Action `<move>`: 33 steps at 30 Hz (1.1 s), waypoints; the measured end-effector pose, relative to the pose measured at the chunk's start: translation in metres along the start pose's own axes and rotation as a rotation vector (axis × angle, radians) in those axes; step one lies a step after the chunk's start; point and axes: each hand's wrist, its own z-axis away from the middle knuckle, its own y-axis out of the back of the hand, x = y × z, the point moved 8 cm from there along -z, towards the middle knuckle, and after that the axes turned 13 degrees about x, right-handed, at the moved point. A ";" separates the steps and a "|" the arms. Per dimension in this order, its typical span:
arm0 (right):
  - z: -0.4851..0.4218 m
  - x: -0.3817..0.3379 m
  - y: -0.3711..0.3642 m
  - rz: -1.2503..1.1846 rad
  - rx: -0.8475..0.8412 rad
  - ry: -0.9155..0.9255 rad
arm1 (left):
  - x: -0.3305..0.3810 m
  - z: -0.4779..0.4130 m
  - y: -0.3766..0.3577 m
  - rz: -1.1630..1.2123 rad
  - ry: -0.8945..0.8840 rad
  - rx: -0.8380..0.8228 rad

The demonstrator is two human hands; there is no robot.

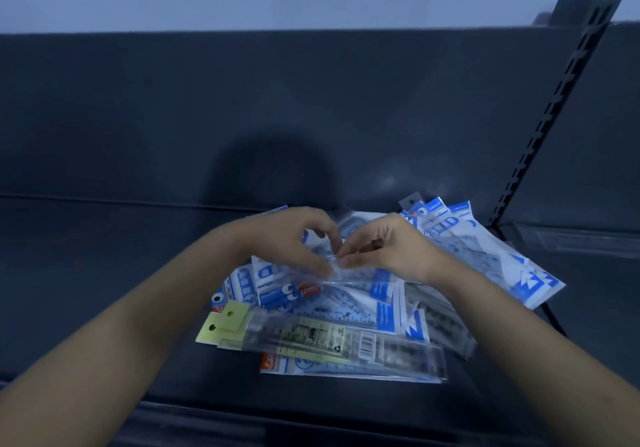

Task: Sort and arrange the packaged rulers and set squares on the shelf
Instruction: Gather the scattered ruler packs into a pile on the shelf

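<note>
Left grip (pixel 292 239), right grip (pixel 391 249) both pinch one clear packet (pixel 356 275) atop pile (pixel 381 308); lift straight, without dragging pile along.

I am in a shop: a dark metal display shelf (pixel 104 273), a slotted upright (pixel 540 149) at its right edge, hang-hole retail packets (pixel 381 311) heaped on it.

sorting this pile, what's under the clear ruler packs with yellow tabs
Blue-and-white packets lie under the clear ruler packs, one showing an orange corner. How many lie there is covered.
</note>
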 end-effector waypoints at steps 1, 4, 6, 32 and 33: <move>0.000 -0.001 -0.004 0.005 -0.033 -0.001 | 0.001 -0.002 -0.001 0.006 -0.007 -0.050; -0.007 -0.007 -0.004 -0.007 -0.005 0.013 | 0.001 -0.002 0.004 0.101 0.014 -0.195; -0.016 -0.006 0.008 -0.019 0.110 -0.021 | -0.009 -0.003 0.017 0.101 0.050 -0.215; -0.041 -0.007 -0.013 0.311 0.162 -0.297 | -0.087 -0.052 0.049 1.341 0.286 0.182; -0.039 -0.008 -0.009 0.297 0.164 -0.320 | -0.088 -0.051 0.050 1.313 0.275 0.198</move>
